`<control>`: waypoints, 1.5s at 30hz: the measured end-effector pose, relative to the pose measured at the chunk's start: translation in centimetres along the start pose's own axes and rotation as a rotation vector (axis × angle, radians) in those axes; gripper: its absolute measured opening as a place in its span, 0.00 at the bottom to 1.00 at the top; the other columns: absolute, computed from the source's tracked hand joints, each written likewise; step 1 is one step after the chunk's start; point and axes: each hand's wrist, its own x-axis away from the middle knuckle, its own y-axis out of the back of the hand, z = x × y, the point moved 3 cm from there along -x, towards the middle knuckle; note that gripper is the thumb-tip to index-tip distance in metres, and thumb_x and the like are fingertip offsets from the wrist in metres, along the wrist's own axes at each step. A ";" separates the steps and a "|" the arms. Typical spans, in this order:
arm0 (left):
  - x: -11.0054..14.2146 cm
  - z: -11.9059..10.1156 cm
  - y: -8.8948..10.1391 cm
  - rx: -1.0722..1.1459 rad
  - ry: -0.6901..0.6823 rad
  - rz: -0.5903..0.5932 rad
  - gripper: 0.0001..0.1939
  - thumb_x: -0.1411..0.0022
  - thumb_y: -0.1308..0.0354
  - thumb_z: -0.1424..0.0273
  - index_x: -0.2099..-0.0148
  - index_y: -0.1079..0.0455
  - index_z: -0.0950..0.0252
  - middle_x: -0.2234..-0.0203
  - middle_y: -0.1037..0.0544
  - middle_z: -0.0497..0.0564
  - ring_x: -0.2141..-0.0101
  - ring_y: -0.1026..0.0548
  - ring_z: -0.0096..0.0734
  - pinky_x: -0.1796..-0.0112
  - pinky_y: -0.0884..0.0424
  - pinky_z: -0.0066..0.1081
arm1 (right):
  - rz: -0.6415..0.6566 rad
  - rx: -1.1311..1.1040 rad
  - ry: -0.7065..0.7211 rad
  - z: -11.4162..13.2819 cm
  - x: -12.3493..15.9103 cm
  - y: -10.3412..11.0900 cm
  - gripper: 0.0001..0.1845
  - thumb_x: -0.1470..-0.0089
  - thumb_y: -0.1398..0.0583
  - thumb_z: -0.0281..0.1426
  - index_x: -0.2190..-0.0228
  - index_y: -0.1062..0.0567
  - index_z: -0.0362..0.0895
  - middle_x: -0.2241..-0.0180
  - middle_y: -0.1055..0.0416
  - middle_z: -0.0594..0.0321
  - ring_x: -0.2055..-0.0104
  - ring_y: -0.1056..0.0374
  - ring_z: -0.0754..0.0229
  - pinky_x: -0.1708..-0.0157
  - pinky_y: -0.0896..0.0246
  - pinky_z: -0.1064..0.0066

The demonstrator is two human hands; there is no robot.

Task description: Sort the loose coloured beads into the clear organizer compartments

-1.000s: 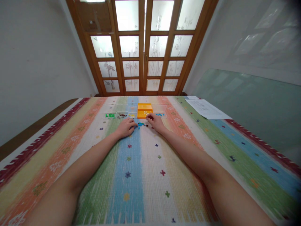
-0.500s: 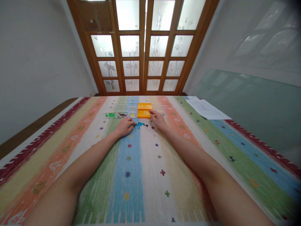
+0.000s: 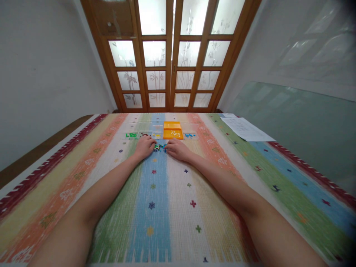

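Observation:
Between my two hands, on the striped tablecloth, is a small build of blue, green, white and black pieces [image 3: 160, 147], perhaps tiny building bricks. My left hand [image 3: 145, 147] has its fingers closed at the build's left end. From the other side, my right hand [image 3: 178, 149] pinches at the right end, with fingertips together. Fingers hide both ends of the build. Just beyond lies an open orange box [image 3: 172, 136] with small white pieces in its near half. Beside it, clear trays hold green pieces [image 3: 131, 135], dark red pieces [image 3: 144, 134], yellow pieces [image 3: 156, 136] and blue pieces [image 3: 190, 135].
A striped, patterned tablecloth [image 3: 178, 207] covers the table. Printed paper sheets [image 3: 246, 128] lie toward the back right. Behind the table stand wooden doors with glass panes [image 3: 183, 79], and a pale green glass panel [image 3: 294, 115] leans at the right wall.
My right hand has come from the orange box's right edge down and left to the build. My left hand has shifted slightly left, and the build is turned, now showing green and black pieces.

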 end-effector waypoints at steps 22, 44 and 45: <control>-0.1 2.5 1.4 0.129 -0.094 0.185 0.14 0.41 0.47 0.77 0.57 0.23 0.60 0.59 0.22 0.52 0.58 0.25 0.38 0.54 0.29 0.36 | 0.003 0.130 -0.120 -1.8 0.7 0.2 0.04 0.36 0.37 0.30 0.63 0.21 0.45 0.61 0.26 0.57 0.55 0.35 0.54 0.53 0.42 0.64; 0.3 3.2 3.0 0.103 -0.113 0.414 0.08 0.40 0.41 0.63 0.68 0.27 0.61 0.74 0.24 0.48 0.72 0.29 0.33 0.69 0.41 0.30 | -0.603 -0.248 -0.661 -11.0 4.2 4.8 0.10 0.43 0.42 0.35 0.64 0.23 0.44 0.63 0.22 0.56 0.60 0.28 0.52 0.56 0.34 0.60; 0.2 3.1 3.0 0.109 -0.114 0.417 0.08 0.40 0.41 0.63 0.68 0.27 0.61 0.74 0.24 0.48 0.72 0.29 0.33 0.69 0.41 0.30 | -0.615 -0.256 -0.686 -11.5 4.5 4.9 0.10 0.44 0.42 0.35 0.64 0.23 0.44 0.63 0.21 0.56 0.60 0.28 0.52 0.56 0.34 0.60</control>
